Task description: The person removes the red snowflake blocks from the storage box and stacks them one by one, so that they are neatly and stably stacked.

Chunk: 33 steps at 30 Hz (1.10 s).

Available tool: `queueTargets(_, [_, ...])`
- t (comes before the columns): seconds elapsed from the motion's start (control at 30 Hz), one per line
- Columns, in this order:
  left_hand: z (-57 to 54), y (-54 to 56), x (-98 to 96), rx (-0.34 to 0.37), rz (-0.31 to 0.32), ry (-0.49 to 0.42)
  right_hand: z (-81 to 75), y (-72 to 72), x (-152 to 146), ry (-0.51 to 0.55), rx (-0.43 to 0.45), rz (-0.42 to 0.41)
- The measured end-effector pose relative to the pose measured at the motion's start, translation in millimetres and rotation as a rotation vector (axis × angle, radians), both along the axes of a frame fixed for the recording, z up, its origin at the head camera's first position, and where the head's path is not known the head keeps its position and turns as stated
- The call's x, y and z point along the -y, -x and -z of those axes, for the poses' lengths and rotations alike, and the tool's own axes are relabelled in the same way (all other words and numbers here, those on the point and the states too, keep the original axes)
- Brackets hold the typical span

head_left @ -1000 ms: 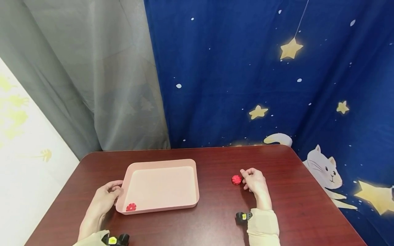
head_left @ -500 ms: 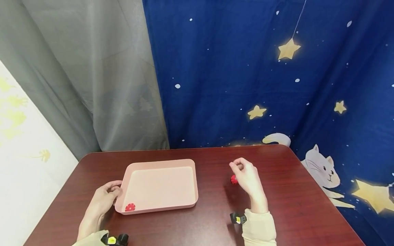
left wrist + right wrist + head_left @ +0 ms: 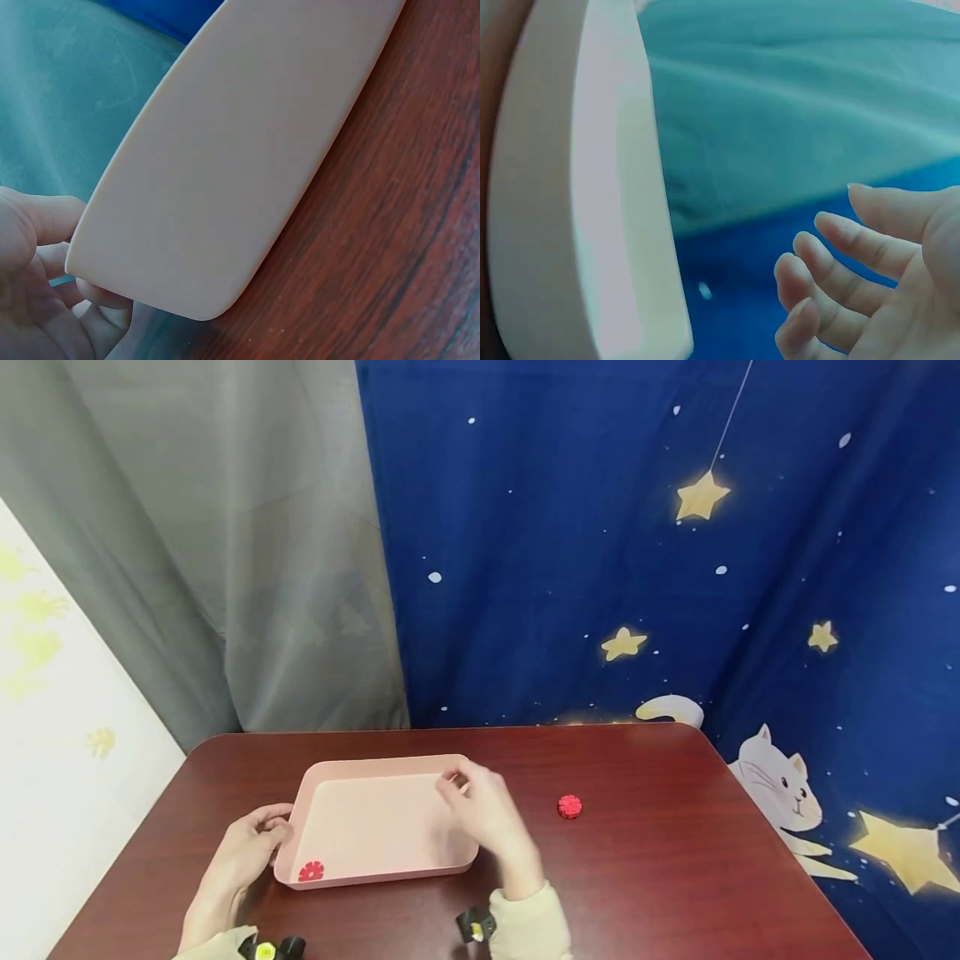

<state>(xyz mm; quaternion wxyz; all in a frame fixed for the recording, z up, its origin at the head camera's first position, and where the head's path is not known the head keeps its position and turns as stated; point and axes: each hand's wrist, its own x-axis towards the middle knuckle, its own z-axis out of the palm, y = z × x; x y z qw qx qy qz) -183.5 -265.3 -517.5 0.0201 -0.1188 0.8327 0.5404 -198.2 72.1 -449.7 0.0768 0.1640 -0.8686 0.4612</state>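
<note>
A shallow pink tray (image 3: 375, 768) lies on the table, with one notched red plastic disc (image 3: 311, 871) inside at its near left corner. At the tray's left end my left hand (image 3: 243, 856) grips the rim; the left wrist view shows its thumb (image 3: 56, 217) at the edge and curled fingers against the end wall. My right hand (image 3: 483, 806) is above the tray's right end. Its fingers (image 3: 840, 277) are loosely bent, the thumb stands apart, and I see nothing between them. To the right of the tray, more red notched discs (image 3: 570, 807) appear to be stacked on the table.
The dark red-brown table (image 3: 675, 860) has a rounded far edge. Behind it hang a grey curtain (image 3: 300, 568) and a blue curtain (image 3: 540, 568) printed with stars and a cat. Each wrist wears a small black camera (image 3: 476, 927).
My right hand has moved left, from beside the red discs on the table, up past them and over the tray's right end. My left hand stays at the tray's left rim.
</note>
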Motion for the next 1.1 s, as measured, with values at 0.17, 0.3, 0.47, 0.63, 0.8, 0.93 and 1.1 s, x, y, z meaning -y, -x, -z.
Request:
queueTargets(0.17, [-1.0, 0.3, -0.6, -0.008, 0.008, 0.025, 9.5, 0.1, 41.7, -0.006, 0.079, -0.103])
queueTargets(0.3, [0.3, -0.2, 0.3, -0.007, 0.004, 0.013, 19.2, 5.0, 73.6, -0.079, 0.128, -0.144])
queueTargets(0.47, [2.5, 0.6, -2.1, -0.013, 0.004, -0.007, 29.3, 10.4, 100.6, -0.192, 0.164, -0.196])
queueTargets(0.63, [3.2, -1.5, -3.1, -0.002, -0.001, 0.003, 36.5, 10.4, 120.8, -0.273, 0.231, -0.196])
queueTargets(0.8, [1.0, -1.9, -0.1, 0.005, 0.012, 0.024, 42.2, 6.4, 139.9, -0.311, 0.392, -0.172])
queueTargets(0.93, [-2.4, -0.6, 2.7, 0.000, 0.019, 0.021, 43.4, 3.8, 153.9, -0.320, 0.469, -0.164])
queueTargets(1.1, [-1.2, -1.2, 2.8, -0.006, 0.025, -0.005, 44.9, 1.4, 168.0, -0.378, 0.471, -0.124])
